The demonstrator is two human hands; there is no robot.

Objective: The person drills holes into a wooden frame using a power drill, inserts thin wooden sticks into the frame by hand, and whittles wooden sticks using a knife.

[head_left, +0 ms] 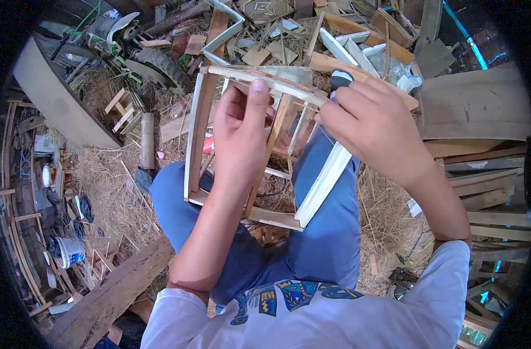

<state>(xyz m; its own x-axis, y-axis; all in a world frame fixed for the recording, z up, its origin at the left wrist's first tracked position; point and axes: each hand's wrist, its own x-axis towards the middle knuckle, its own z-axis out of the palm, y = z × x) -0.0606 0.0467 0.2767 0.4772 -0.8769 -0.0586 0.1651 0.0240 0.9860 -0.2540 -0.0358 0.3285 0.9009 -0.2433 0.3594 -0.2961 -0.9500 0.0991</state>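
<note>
A wooden frame (321, 189) of light, narrow slats rests tilted across my knees, with thinner crosspieces inside it. My left hand (242, 119) reaches over the frame, its thumb against the far rail and its other fingers curled inside; it is closed on the frame. At the far right corner my right hand (367, 119) is closed in a pinch. Its fingertips meet right beside the rail, and whatever they hold is hidden behind the knuckles.
Straw and wood scraps cover the ground. A thick plank (111, 296) lies at lower left, near a white bucket (69, 250). A wheeled machine (152, 67) stands at far left. Boards (489, 192) are stacked on the right, and offcuts (277, 52) lie in a heap ahead.
</note>
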